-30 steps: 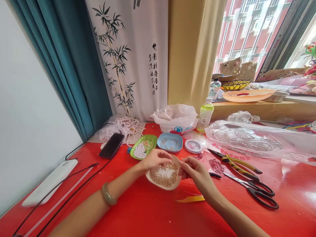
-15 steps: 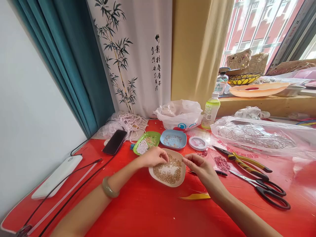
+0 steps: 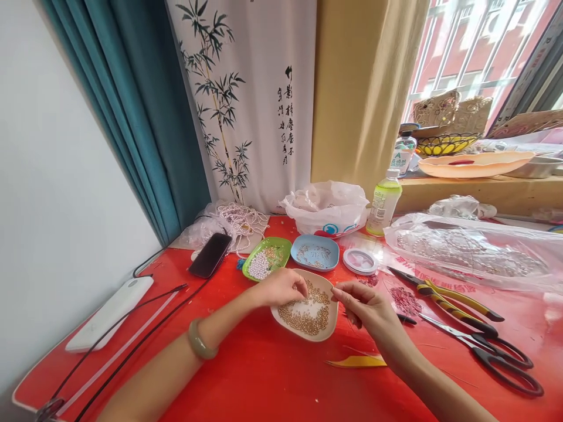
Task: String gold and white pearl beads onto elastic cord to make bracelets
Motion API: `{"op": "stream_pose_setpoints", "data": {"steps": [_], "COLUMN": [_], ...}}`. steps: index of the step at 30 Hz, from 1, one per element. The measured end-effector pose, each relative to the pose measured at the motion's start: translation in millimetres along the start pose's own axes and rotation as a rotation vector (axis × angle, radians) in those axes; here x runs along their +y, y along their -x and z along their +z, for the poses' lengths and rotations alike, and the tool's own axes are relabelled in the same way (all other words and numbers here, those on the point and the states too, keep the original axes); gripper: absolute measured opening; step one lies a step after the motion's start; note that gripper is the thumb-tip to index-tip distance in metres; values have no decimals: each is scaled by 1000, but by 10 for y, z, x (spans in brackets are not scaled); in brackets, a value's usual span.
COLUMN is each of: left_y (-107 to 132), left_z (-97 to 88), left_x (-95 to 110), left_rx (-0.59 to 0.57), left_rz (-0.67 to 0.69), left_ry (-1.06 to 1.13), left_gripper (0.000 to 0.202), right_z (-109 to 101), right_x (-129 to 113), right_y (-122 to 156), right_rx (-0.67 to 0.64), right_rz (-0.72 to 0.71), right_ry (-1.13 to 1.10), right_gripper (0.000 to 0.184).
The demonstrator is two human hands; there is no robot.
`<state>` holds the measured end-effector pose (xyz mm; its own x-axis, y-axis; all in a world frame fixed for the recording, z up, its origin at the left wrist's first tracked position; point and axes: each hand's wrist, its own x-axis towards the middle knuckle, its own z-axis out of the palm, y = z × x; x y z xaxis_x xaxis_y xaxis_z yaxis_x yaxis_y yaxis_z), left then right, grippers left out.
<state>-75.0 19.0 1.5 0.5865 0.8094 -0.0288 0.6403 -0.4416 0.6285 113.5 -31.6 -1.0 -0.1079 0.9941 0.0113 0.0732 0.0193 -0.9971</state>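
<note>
Over a cream dish point(image 3: 281, 319) of small gold beads point(image 3: 310, 321), my left hand point(image 3: 284, 288) reaches in from the left with fingertips pinched together just above or among the beads. Whatever is between those fingertips is too small to make out. My right hand point(image 3: 367, 305) is beside the dish's right rim, thumb and forefinger pressed together on something tiny that I cannot identify. Behind the dish are a green tray point(image 3: 285, 251) with white pearl and gold beads and a blue tray point(image 3: 336, 258) with scattered small pieces.
Yellow-handled pliers point(image 3: 457, 302), black-handled scissors point(image 3: 497, 351) and a pile of dark red bits point(image 3: 405, 300) lie on the right. Yellow tweezers point(image 3: 358, 361) are nearer. A phone point(image 3: 211, 255), cables and a white power bank point(image 3: 109, 313) lie left. Bags and a bottle point(image 3: 384, 205) stand behind.
The whole view has shifted slightly, so everything appears a little further right and lower. Both hands keep nearly the same pinched pose at the cream dish.
</note>
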Motion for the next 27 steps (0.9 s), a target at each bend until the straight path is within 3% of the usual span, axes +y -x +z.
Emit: {"op": "stream_pose_setpoints", "data": {"steps": [5,27], "left_y": [-11,7], "left_z": [4,-49], "left_x": [-10,21], "left_rx": [-4,-54], "left_rz": [20,8], "left_ry": [5,104], "left_gripper": [15,15], "right_z": [6,16], "right_x": [49,88], "right_y": [-30,-63], "right_rx": [-82,-142], "right_rz": [32,30], "right_ry": [-61,19], "right_gripper": [31,35]}}
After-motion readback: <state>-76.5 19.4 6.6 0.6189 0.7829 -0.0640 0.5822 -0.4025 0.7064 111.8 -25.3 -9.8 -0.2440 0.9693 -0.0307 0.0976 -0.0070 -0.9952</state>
